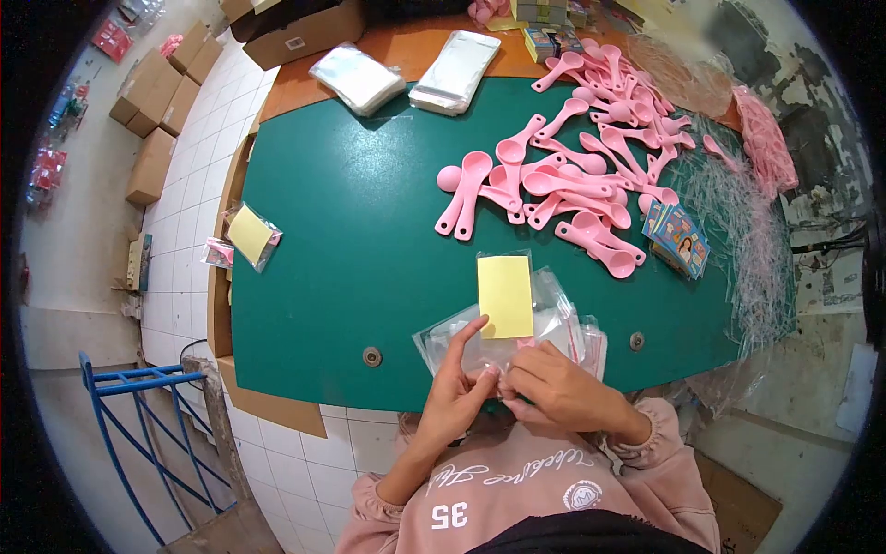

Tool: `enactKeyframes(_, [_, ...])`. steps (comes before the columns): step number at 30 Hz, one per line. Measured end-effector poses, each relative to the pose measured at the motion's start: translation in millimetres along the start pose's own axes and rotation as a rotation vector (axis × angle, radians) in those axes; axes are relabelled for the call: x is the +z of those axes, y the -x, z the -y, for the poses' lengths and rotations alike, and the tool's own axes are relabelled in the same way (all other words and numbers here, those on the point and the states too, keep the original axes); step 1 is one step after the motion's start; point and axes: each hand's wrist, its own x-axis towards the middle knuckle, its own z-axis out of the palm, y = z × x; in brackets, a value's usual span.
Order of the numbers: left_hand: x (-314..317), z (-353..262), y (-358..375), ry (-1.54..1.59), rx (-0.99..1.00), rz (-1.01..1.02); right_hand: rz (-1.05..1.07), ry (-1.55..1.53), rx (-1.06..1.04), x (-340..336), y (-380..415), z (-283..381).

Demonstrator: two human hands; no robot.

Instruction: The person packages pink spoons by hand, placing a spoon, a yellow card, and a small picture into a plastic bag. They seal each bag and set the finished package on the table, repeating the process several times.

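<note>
Close to my body, a small clear plastic bag [506,254] holds a yellow card [506,295], with a bit of pink plastic showing below the card. My left hand [454,397] grips the bag's near end with thumb and fingers, its index finger stretched along the card's left edge. Fingers bent, my right hand [561,388] pinches the same end from the right. Just what lies between the fingertips is partly hidden. Under the bag, several more clear bags [554,309] are spread on the green tabletop [341,249].
Pink measuring spoons [577,185] are heaped at right, beside a stack of printed cards [678,242]. Two stacks of clear bags [360,78] lie at the back. Shredded clear plastic [729,212] covers the right edge. A filled bag [251,235] sits at the left edge.
</note>
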Motion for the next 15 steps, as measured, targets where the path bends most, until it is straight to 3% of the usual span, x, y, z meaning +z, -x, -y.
enactKeyframes(2, [-1,-3,-1,0.04,-0.025,0.011,0.042,-0.303,0.032,-22,3,-2])
enactKeyframes(4, [-4,-8,0,0.076,-0.051,0.026,0.069,-0.567,0.226,-52,15,-11])
enactKeyframes(7, [-5,-11,2,0.057,-0.098,0.117,-0.252,-0.73,0.072,-116,42,-60])
enactKeyframes(8, [-7,-9,2,0.006,-0.104,0.114,-0.389,-0.806,0.135,-138,63,-85])
enactKeyframes(9, [-8,-7,3,-0.046,-0.111,0.112,-0.483,-0.727,0.136,-164,71,-105])
enactKeyframes(10, [-8,-6,4,-0.055,-0.113,0.131,-0.527,-0.496,0.425,-202,100,-149])
enactKeyframes(11, [-6,-6,5,-0.015,-0.12,0.126,-0.503,0.363,0.59,-224,148,-201])
enactKeyframes(12, [-5,-6,4,0.027,-0.12,0.117,-0.405,1.229,0.69,-229,146,-204])
enactKeyframes(13, [-5,-6,4,0.026,-0.117,0.123,-0.409,1.235,0.692,-233,152,-198])
enactKeyframes(15, [-4,-5,5,0.002,-0.119,0.117,-0.731,0.828,0.975,-229,147,-154])
